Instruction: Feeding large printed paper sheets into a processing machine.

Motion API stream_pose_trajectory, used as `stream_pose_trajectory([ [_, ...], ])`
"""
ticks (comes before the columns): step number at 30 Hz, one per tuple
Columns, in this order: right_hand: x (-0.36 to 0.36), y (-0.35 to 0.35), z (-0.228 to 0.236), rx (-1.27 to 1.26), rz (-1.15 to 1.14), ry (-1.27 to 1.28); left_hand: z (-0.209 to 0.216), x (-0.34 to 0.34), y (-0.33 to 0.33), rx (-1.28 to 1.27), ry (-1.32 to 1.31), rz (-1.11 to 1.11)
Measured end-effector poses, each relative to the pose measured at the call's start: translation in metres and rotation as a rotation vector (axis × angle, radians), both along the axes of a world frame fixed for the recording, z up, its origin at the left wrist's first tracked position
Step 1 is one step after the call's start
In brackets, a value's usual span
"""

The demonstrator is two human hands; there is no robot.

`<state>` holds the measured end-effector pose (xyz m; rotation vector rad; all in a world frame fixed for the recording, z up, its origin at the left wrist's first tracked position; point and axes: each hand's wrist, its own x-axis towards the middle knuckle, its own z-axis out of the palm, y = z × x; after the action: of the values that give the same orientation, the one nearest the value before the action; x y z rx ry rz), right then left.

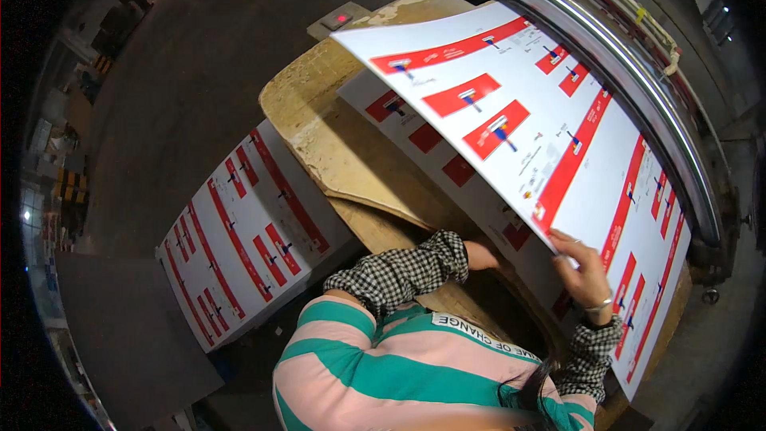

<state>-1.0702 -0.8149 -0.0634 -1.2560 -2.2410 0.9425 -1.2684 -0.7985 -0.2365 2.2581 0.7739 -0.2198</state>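
A large white printed sheet (550,168) with red bands and small blue tool pictures slopes up from the metal roller, its near edge lifted. My right hand (582,271) pinches that edge near its lower corner, fingers on the printed face. Below it lies another sheet of the same print (425,137), partly covered by the raised one. My left hand (483,256) reaches in beneath the lifted sheet, close to the edge of the worn wooden table (319,120). Only the wrist and back part of that hand show; its fingers are hidden.
A shiny metal roller (630,64) of a machine runs along the far right side. At left stands a stack of similar printed sheets (239,231), next to a dark grey board (128,335). A small box with a red light (342,19) sits at the table's far corner.
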Motion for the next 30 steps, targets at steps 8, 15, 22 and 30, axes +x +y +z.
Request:
stream_pose_trajectory([
  [8, 0.002, 0.007, -0.031, -0.011, 0.052, 0.034, 0.064, -0.004, -0.006, -0.488, -0.834, 0.487],
  [15, -0.018, -0.002, -0.072, 0.082, -0.478, -0.197, 0.044, -0.037, -0.078, -0.585, -0.773, 0.458],
  [22, -0.053, -0.073, -0.066, -0.022, 0.067, -0.433, 0.046, -0.046, -0.076, -0.499, -0.763, 0.487],
  [30, -0.032, -0.064, 0.012, -0.228, -0.124, -0.188, 0.026, -0.037, -0.087, -0.045, -0.807, 0.551],
])
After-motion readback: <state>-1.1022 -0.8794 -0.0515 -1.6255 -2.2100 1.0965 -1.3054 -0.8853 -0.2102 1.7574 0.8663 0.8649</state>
